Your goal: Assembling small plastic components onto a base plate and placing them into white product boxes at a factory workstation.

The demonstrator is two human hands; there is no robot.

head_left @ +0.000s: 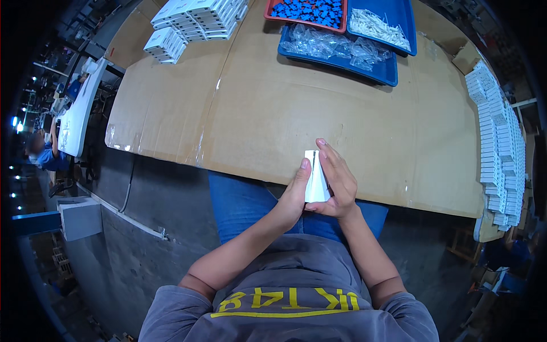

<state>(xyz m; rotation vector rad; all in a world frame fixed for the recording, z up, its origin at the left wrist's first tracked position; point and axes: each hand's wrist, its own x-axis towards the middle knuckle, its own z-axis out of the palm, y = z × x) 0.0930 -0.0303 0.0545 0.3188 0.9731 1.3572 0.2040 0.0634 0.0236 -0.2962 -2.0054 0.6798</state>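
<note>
A small white carton stands between my two hands, just over the table's near edge. My left hand is closed on its left side, with the thumb lying along the top. On the other side my right hand presses against the carton, its fingers stretched up along that side and its thumb at the near end. A narrow dark gap shows along the carton's right part. My palms hide its side faces.
A cardboard-covered table spreads before me. Stacked white boxes stand far left, more boxes at the right edge. At the back are a red tray of blue pieces, a blue tray of white pieces and a blue tray of clear plastic bags.
</note>
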